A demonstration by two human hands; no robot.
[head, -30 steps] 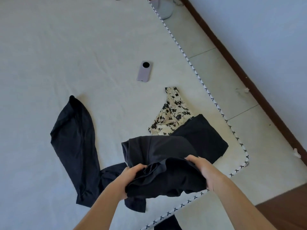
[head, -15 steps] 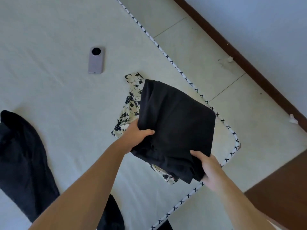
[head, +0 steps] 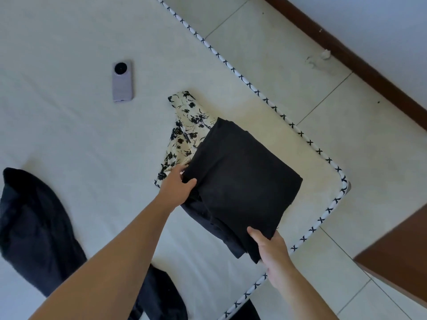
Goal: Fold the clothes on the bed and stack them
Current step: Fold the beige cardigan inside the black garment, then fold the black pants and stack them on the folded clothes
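At the left edge of the frame a dark garment (head: 34,229) lies loose and unfolded on the bed (head: 69,139), its cloth running down toward the bottom centre, partly behind the left forearm. In the upper left a lilac phone (head: 122,81) lies face down on the sheet, camera ring uppermost, well apart from the clothes. Right of centre a cream floral garment (head: 184,125) with black flowers lies flat; its lower right part is covered by the black garment (head: 242,181), folded into a rough rectangle, plain and matte, with looser layers sagging out at its lower left edge. The left hand (head: 176,187) grips the fold's left edge, thumb on top and fingers underneath. The right hand (head: 272,252) pinches the near lower corner, thumb over the cloth. The fold sits near the bed's lower right corner, just inside the white piping with black crosses (head: 300,135). Beyond the piping, at the right, is a pale tiled floor (head: 346,112) and a brown skirting board.
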